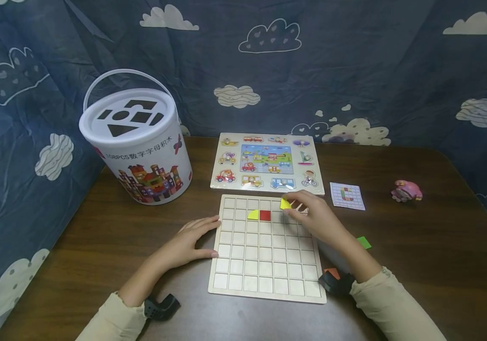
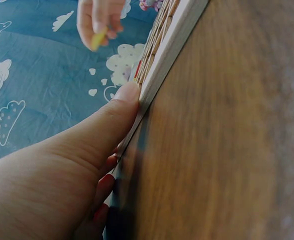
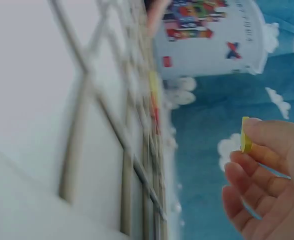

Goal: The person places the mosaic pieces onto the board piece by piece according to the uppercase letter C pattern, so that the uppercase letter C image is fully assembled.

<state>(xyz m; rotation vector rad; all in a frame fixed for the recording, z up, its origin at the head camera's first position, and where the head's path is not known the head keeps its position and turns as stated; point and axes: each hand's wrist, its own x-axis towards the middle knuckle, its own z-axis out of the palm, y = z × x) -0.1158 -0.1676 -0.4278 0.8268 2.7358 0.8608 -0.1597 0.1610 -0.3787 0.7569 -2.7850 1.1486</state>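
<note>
A pale wooden grid board (image 1: pixel 266 255) lies on the table. In its second row sit a yellow quarter-round tile (image 1: pixel 254 215) and, directly to its right, a red square tile (image 1: pixel 265 215). My right hand (image 1: pixel 318 215) pinches another yellow tile (image 1: pixel 285 204) between thumb and fingertips, above the board's upper right part. The right wrist view shows this tile (image 3: pixel 245 135) edge-on, clear of the board. My left hand (image 1: pixel 190 240) rests against the board's left edge, fingers and thumb extended; its thumb (image 2: pixel 122 107) touches the rim in the left wrist view.
A small card with a coloured grid pattern (image 1: pixel 347 196) lies right of the board. A green tile (image 1: pixel 364 242) and a partly hidden orange tile (image 1: pixel 333 273) are near my right forearm. Behind stand a white bucket (image 1: pixel 141 156) and a vehicle puzzle (image 1: pixel 266 186); a pink toy (image 1: pixel 410 190) is at right.
</note>
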